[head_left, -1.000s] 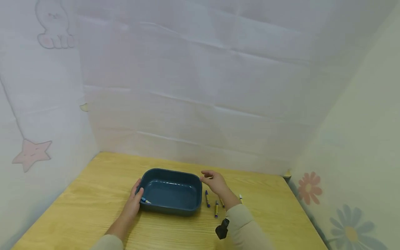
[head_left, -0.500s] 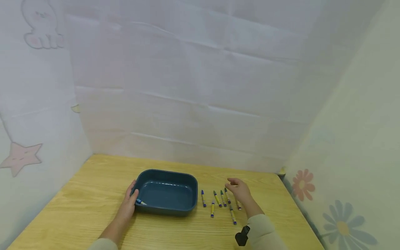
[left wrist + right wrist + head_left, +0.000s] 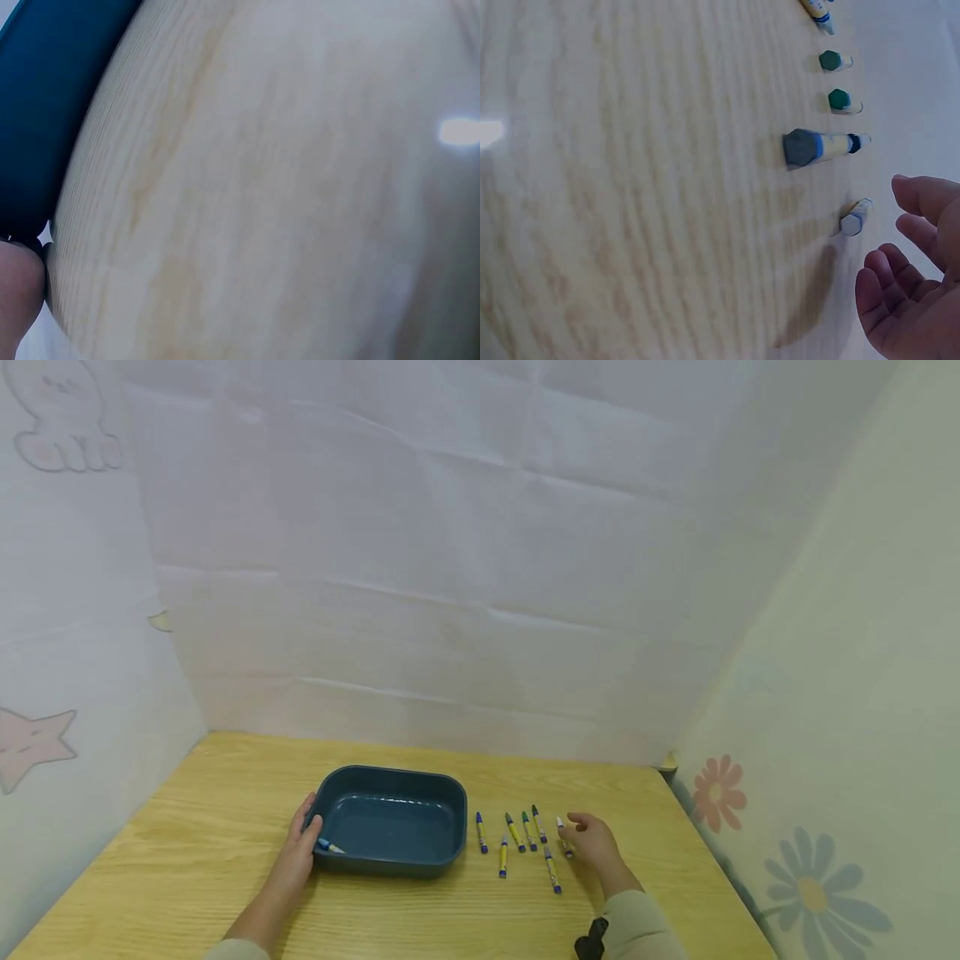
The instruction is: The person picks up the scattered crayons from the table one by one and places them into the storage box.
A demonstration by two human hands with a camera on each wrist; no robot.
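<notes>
Lower centre of the head view: right hand low over the wooden table, fingers loosely spread and gripping nothing, hovering beside the white-tipped crayon. Left hand at lower left, curled on the near rim of the blue tray, pinching a blue crayon against it.

Risk, as a judgement: round crayons roll easily; a brushing finger could knock the white-tipped one into its neighbours or toward the table edge.

Further back, the row of crayons just right of the tray, long axes running near-to-far, tips mostly pointing up-frame, slightly leftward. Beyond, pale cloth walls.
</notes>
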